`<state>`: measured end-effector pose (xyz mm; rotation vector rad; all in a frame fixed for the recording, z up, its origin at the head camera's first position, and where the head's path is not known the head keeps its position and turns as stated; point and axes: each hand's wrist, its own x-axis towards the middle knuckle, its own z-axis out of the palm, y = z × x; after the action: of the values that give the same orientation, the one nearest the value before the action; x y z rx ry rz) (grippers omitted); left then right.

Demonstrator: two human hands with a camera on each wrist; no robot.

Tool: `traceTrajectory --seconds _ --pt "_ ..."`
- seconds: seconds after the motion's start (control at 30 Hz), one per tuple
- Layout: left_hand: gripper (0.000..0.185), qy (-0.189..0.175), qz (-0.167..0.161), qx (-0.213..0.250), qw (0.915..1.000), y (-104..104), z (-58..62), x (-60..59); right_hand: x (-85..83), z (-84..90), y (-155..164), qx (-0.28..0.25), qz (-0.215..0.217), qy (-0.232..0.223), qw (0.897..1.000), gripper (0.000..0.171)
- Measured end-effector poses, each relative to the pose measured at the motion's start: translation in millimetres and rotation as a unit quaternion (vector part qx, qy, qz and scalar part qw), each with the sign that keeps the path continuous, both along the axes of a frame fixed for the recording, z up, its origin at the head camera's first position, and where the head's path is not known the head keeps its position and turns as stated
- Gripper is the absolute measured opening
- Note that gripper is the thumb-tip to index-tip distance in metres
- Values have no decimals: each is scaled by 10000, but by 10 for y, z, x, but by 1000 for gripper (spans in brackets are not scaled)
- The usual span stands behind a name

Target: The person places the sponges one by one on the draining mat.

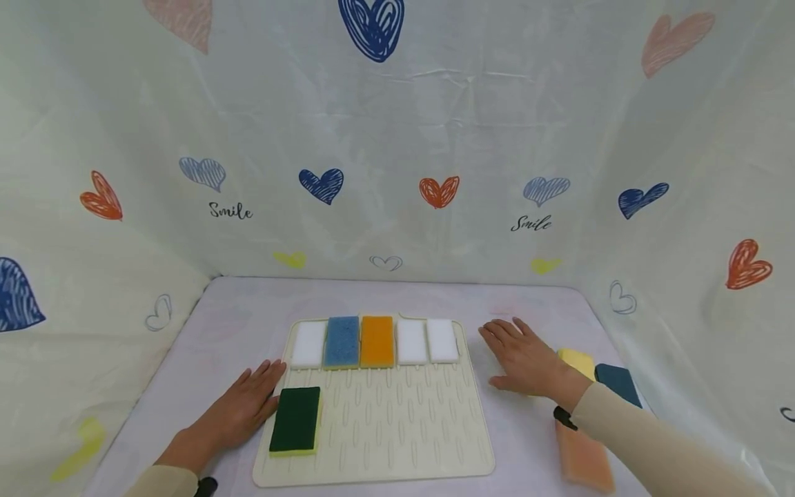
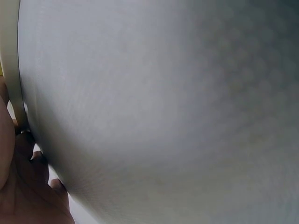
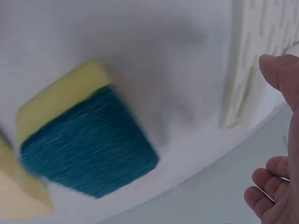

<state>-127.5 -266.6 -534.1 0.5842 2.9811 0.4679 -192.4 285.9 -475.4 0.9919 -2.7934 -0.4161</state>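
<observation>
A cream ribbed mat (image 1: pixel 404 428) lies on the table. Along its far edge runs a row of sponges: white (image 1: pixel 308 344), blue (image 1: pixel 341 342), orange (image 1: pixel 377 342), then two more white ones. Near the mat's left front lies a dark green scouring sponge (image 1: pixel 296 420) with a yellow base. My left hand (image 1: pixel 239 407) rests flat at the mat's left edge, its thumb close to the green sponge. To the right of the mat, my right hand (image 1: pixel 528 359) reaches over the table with fingers extended, holding nothing. A yellow sponge with a teal scouring side (image 3: pixel 91 144) shows beside it in the right wrist view.
By my right forearm lie a yellow sponge (image 1: pixel 577 360), a dark teal one (image 1: pixel 617 383) and a peach one (image 1: pixel 585 459), partly covered by the arm. A pale sheet printed with hearts (image 1: pixel 385 124) hangs behind the table (image 1: pixel 248 304) and at both sides.
</observation>
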Motion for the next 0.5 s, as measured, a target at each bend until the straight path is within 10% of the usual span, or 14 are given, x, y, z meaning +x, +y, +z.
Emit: traceTrajectory --seconds 0.5 --pt "63 161 0 -64 9998 6 -24 0 63 97 781 149 -448 -769 9959 107"
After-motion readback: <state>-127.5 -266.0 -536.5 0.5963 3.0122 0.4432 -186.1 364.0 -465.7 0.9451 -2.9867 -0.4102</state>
